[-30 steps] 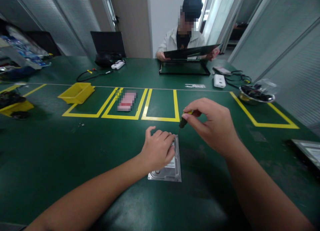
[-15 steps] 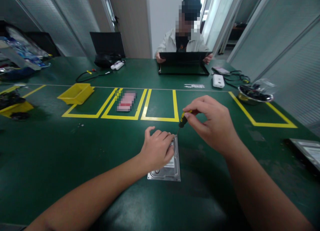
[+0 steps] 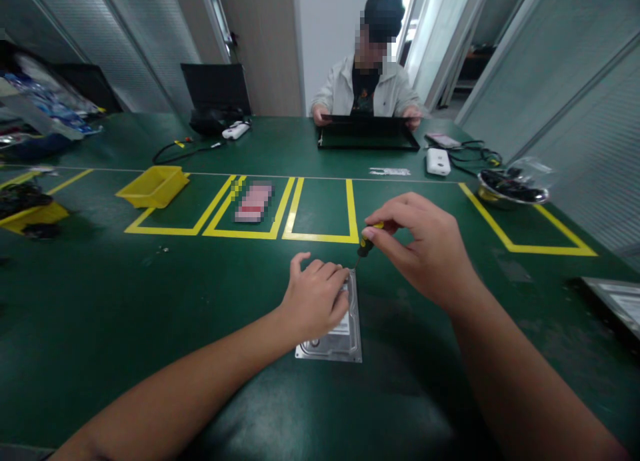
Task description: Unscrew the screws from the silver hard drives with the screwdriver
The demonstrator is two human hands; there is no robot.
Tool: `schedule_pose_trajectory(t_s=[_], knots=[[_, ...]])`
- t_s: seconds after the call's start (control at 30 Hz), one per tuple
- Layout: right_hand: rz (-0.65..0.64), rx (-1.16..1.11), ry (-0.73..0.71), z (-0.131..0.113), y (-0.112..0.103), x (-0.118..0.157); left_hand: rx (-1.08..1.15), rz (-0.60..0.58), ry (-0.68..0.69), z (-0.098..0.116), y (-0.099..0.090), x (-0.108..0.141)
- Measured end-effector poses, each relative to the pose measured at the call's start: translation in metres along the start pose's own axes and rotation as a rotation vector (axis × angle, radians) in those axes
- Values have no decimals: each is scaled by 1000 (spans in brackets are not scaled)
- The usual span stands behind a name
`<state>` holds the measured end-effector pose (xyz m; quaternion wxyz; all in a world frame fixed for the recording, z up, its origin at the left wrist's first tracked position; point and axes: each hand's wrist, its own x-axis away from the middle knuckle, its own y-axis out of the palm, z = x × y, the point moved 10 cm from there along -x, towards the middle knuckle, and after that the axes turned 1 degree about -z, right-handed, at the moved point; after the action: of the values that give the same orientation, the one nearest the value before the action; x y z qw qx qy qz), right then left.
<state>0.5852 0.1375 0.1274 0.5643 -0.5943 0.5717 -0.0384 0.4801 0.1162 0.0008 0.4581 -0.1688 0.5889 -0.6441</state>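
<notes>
A silver hard drive (image 3: 355,324) lies flat on the green table in front of me. My left hand (image 3: 316,294) rests across its upper left part, fingers curled over it and thumb raised, holding it down and hiding much of its label. Above the far right corner, my right hand (image 3: 413,241) pinches a small screwdriver (image 3: 366,248) with a yellow and dark handle between thumb and fingers. The screwdriver leans, and its thin tip meets the drive's corner; a screw there is too small to make out.
Yellow tape marks (image 3: 320,237) frame areas beyond the drive. A yellow bin (image 3: 155,188) stands at left, with small screws (image 3: 163,249) below it. At right are a bowl of dark parts (image 3: 515,188) and another drive-like device (image 3: 613,304). Opposite, a person holds a black panel (image 3: 367,131).
Both my hands stay in nearly the same place, the screwdriver still at the drive's corner. Across the table, the person has tilted the black panel lower.
</notes>
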Motion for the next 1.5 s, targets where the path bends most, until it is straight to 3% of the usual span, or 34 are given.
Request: schedule_pose_trajectory(t_s=[1.5], knots=[[-14, 23, 3, -1, 1, 1, 25, -6, -1, 0, 2, 0]])
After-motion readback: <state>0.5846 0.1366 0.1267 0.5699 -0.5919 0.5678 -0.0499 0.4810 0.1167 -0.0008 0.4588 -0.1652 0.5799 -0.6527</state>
